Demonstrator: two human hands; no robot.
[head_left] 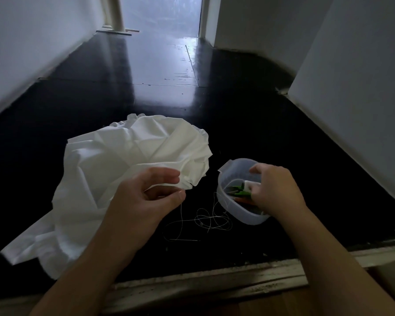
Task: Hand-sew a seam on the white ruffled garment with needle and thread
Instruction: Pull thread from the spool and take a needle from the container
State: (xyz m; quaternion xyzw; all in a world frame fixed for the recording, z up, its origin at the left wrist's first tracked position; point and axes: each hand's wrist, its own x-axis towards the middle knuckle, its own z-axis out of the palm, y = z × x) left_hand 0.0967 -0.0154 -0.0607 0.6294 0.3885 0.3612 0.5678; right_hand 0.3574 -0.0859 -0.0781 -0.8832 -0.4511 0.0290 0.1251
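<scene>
The white ruffled garment (114, 169) lies crumpled on the dark floor at the left. My left hand (146, 199) holds a fold of its near edge between thumb and fingers. A thin white thread (205, 220) hangs from near that hand and loops loosely on the floor between my hands. My right hand (276, 190) reaches into a small translucent plastic container (228, 199), its fingers curled among the green, white and orange sewing items inside. What those fingers hold is hidden. I cannot make out a needle.
The glossy black floor (283, 144) stretches ahead into a hallway between white walls. A worn pale threshold strip (214, 279) runs along the near edge under my forearms. A wall corner juts in at the right.
</scene>
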